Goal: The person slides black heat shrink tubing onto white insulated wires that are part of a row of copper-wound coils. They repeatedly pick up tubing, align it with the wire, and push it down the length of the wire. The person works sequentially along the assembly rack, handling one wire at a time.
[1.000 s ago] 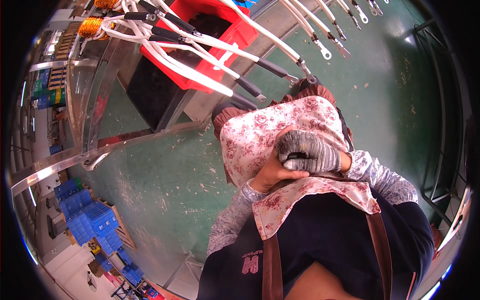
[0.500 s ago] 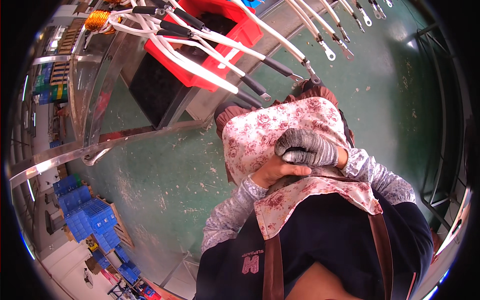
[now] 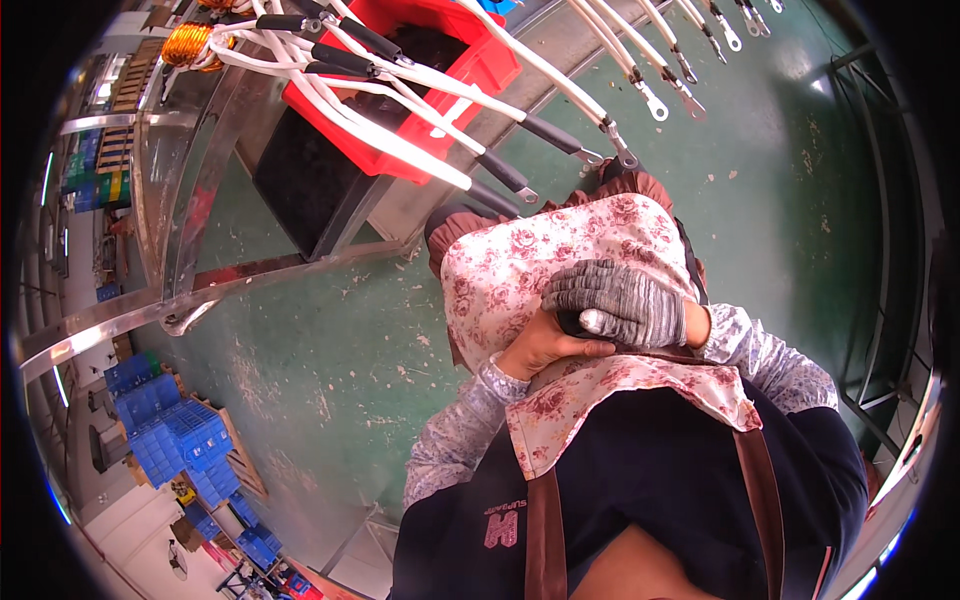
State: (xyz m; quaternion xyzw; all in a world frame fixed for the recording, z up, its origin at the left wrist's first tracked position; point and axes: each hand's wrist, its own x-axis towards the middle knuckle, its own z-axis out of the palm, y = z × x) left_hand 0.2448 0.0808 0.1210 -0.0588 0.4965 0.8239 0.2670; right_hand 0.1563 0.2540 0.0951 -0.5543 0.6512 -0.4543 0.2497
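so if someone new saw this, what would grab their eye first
Probably the bright red bin at the top, left of centre, with white cables stretching across it. Next, near the centre over the flowered apron, come the grey-gloved right hand and the bare left hand, close together. Blue crates sit stacked at lower left.

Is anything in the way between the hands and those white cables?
No, nothing I can see. Between the bare left hand, the gloved right hand and the white cables, only the flowered apron shows, and it doesn't look in the way.
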